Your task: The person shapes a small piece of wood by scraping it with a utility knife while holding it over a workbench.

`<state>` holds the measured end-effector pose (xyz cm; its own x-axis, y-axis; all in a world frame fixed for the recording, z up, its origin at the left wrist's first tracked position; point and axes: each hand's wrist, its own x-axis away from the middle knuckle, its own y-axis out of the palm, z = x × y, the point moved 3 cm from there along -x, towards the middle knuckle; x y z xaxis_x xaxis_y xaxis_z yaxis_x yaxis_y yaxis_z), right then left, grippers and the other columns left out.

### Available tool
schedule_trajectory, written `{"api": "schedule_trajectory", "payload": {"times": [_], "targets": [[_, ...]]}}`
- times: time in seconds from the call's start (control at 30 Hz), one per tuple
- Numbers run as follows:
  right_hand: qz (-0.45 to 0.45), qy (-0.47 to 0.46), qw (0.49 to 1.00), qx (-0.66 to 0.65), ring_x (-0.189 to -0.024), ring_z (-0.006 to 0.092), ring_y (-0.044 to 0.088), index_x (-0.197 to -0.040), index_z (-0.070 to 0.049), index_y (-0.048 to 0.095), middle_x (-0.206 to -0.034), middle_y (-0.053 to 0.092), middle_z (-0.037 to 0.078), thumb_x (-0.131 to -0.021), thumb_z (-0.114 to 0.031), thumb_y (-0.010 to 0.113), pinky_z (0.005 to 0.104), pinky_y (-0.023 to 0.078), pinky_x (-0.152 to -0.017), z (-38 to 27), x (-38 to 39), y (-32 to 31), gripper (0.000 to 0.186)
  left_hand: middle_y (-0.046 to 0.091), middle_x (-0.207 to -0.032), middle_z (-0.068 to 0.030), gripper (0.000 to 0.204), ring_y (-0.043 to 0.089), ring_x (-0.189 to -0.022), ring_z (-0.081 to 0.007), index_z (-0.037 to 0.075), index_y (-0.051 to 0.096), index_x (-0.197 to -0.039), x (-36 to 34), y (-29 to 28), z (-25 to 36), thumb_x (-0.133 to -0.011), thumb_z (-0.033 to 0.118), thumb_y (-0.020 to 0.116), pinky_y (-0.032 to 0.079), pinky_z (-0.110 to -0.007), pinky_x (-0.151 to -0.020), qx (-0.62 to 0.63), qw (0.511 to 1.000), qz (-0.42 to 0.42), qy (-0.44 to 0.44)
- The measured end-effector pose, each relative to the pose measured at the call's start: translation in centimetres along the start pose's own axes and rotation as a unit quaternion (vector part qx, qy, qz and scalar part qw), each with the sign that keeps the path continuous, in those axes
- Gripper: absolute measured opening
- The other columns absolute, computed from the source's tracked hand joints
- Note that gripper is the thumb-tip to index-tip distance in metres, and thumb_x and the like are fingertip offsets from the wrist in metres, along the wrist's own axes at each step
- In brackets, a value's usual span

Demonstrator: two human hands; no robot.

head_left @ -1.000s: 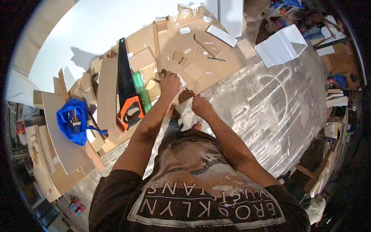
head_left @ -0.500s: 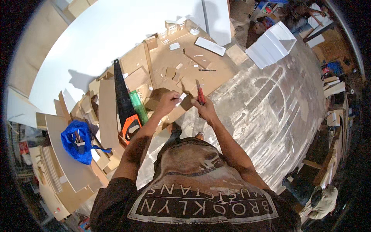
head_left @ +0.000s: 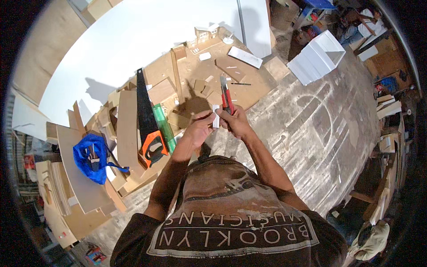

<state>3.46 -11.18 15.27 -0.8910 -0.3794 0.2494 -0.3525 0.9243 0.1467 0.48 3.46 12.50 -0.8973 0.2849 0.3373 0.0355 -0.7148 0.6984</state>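
A small white strip-like piece with lines along it (head_left: 216, 117) stands between my two hands. My left hand (head_left: 199, 129) is closed and pinches it from the left with fingers and thumb. My right hand (head_left: 237, 122) is wrapped round a red utility knife (head_left: 227, 100), its blade pointing up and away from me. The right thumb tip reaches the white piece's right side. Beyond the hands lies a brown board (head_left: 253, 86) with small white scraps, a thin black pencil-like stick (head_left: 240, 84) and a small brown block (head_left: 203, 87) on it.
To the left are an orange-handled handsaw (head_left: 154, 147), a green translucent tube (head_left: 164, 127) and a blue bag (head_left: 91, 160) among board offcuts. A small model house (head_left: 205, 34) stands at the far side. A white box (head_left: 313, 62) sits on the floor, far right.
My hands have come together, and the white piece is now raised upright between them. The knife has turned more upright in my right hand. The whole view has shifted slightly.
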Motion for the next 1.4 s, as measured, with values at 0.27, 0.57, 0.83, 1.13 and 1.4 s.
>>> {"api": "schedule_trajectory", "payload": {"times": [0.27, 0.57, 0.83, 1.13, 1.4], "targets": [[-0.022, -0.021, 0.999, 0.027, -0.056, 0.0047, 0.047, -0.094, -0.003, 0.061, -0.069, 0.055, -0.003, -0.094, -0.016, 0.065, 0.0233, 0.036, -0.048, 0.9, 1.3, -1.7, 0.014, 0.065, -0.093, -0.0036, 0.017, 0.064, -0.087, -0.0171, 0.001, 0.066, -0.104, 0.8, 0.0, -1.5, -0.094, 0.014, 0.063, 0.053, -0.033, -0.079, -0.099, 0.994, 0.036, 0.003], [0.006, -0.009, 0.999, -0.032, -0.049, 0.0048, 0.045, -0.085, -0.004, 0.059, -0.061, 0.052, -0.004, -0.092, -0.015, 0.066, 0.0242, 0.034, -0.043, 4.1, 3.0, -3.3, 0.014, 0.066, -0.093, -0.0043, 0.017, 0.064, -0.084, -0.016, 0.001, 0.065, -0.104, 1.0, 1.0, -5.5, -0.095, 0.015, 0.061, 0.052, -0.032, -0.076, 0.023, 1.0, -0.003, -0.006], [0.072, 0.017, 0.995, -0.06, -0.048, 0.0063, 0.045, -0.081, -0.004, 0.058, -0.06, 0.052, -0.003, -0.091, -0.015, 0.066, 0.025, 0.034, -0.044, 6.5, 4.8, -3.2, 0.017, 0.064, -0.086, -0.0021, 0.016, 0.063, -0.08, -0.0126, 0.004, 0.063, -0.104, 2.4, 0.6, -8.2, -0.094, 0.016, 0.063, 0.054, -0.031, -0.071, -0.143, 0.982, 0.103, 0.074], [0.02, -0.02, 1.0, 0.002, -0.055, 0.0043, 0.045, -0.084, -0.006, 0.057, -0.063, 0.049, -0.004, -0.089, -0.016, 0.067, 0.0234, 0.034, -0.048, 5.7, 3.0, -0.8, 0.015, 0.064, -0.096, -0.0046, 0.026, 0.06, -0.088, -0.0113, 0.002, 0.062, -0.112, 3.0, -1.2, -6.2, -0.098, 0.024, 0.059, 0.05, -0.029, -0.073, 0.031, 0.999, 0.021, 0.027], [0.061, 0.083, 0.995, -0.009, -0.046, 0.0061, 0.043, -0.089, -0.007, 0.058, -0.061, 0.05, -0.003, -0.087, -0.016, 0.069, 0.0235, 0.033, -0.041, 8.8, -2.4, -1.0, 0.014, 0.063, -0.085, -0.0012, 0.029, 0.055, -0.071, -0.0096, -0.001, 0.065, -0.108, -0.5, -6.0, -1.9, -0.094, 0.024, 0.064, 0.046, -0.025, -0.062, -0.413, 0.909, 0.063, 0.013]]}}
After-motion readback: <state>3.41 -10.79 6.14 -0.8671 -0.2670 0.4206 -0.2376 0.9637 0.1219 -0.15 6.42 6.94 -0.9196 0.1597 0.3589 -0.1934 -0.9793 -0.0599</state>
